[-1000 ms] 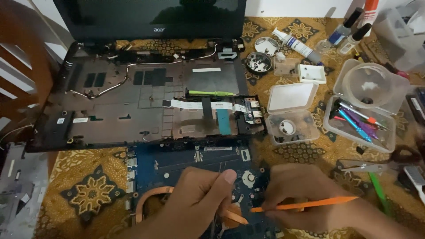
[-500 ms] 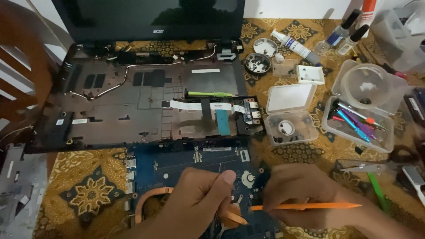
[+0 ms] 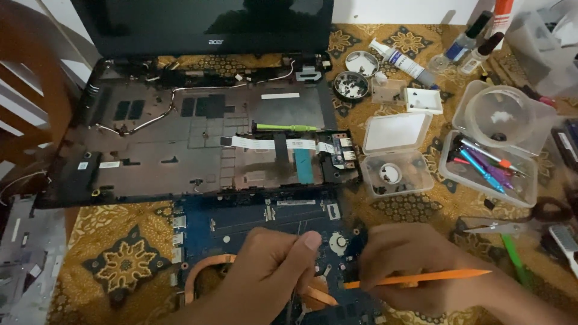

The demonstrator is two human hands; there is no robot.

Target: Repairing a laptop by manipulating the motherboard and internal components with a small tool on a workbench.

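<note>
Two hands work low over a blue circuit board (image 3: 253,219); we look down on them from our head. Far off to the left of our left hand (image 3: 271,271) sits a dark wooden chair (image 3: 27,102). Our left hand rests on the blue board with its fingers curled together and the thumb pressed down, so the board stays flat and does not slide; we cannot tell if it pinches anything. Just under that hand curves a copper pipe (image 3: 201,274); it lies flat on the board. Above both hands lies the open laptop shell (image 3: 180,144), empty side up, with its dark screen (image 3: 205,21) tipped back behind it. Our right hand (image 3: 415,268) is closed tight on a thin orange stick (image 3: 421,278); the stick lies almost level, its tip pointing at the board between the hands, a good way to pry gently. Up and to the right of that hand stand clear boxes: a small parts box (image 3: 397,168) with its lid open, and a tool tub (image 3: 487,171) of coloured drivers; both are close for a quick grab. Scissors (image 3: 512,227) lie just right of the hand. Everything sits on a gold patterned cloth (image 3: 120,259); the room looks dim.
</note>
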